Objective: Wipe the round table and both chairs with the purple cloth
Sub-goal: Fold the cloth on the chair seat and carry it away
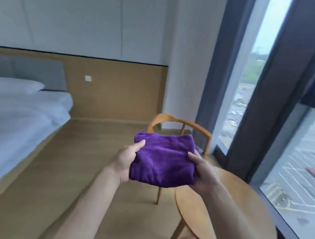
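**Folded purple cloth held in both hands, no wiping seen under way**

A person's two bare arms reach forward from the bottom of the view. At the centre, the purple cloth (163,159) is folded into a thick pad and held in the air between both hands. The left hand (125,163) grips its edge at nine o'clock, thumb on top and fingers hidden beneath. The right hand (204,173) grips the edge at three o'clock in the same way.

The cloth touches no furniture. Beyond it, at twelve o'clock, stands a wooden chair (181,122), partly hidden by the cloth. The round table (227,207) lies at about four o'clock, below the right forearm. Only one chair is in view.

Judging from this, wiping the table and both chairs appears to lie ahead; whether any surface is already clean cannot be told.

At nine o'clock is a bed (19,118); at two o'clock, a tall window (252,74).
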{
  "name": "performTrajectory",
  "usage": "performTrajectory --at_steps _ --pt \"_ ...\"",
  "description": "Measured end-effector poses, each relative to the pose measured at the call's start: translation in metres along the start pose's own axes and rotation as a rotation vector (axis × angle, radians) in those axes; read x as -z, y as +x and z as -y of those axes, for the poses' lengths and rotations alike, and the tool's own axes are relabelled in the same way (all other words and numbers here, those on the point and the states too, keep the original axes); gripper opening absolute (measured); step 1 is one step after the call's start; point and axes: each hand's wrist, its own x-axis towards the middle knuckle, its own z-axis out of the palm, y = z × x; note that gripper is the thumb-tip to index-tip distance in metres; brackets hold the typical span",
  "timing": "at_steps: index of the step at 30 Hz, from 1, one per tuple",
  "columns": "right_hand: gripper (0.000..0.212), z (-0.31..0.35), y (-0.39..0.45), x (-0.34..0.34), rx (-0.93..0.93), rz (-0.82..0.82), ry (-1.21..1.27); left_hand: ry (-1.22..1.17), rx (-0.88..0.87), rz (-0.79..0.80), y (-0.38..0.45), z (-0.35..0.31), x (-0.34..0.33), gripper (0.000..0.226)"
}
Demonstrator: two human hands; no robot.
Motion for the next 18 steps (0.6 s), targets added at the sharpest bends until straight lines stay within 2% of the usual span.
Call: performTrajectory --at_steps 5,10,18 --pt "0.033 -0.079 0.074 -0.166 -0.152 0.216 -0.045 -0.063 -0.121 -0.286 -0.055 -0.091 0.153 0.029" --pt "0.035 -0.192 0.139 -0.344 -0.346 0.391 -0.048 -0.115 -0.214 -0.58 -0.124 -0.176 0.318 0.028" --pt "0.044 -0.392 0.151 -0.61 -0.661 0.777 -0.042 -0.259 -0.41 -1.002 -0.293 -0.255 0.532 0.025"
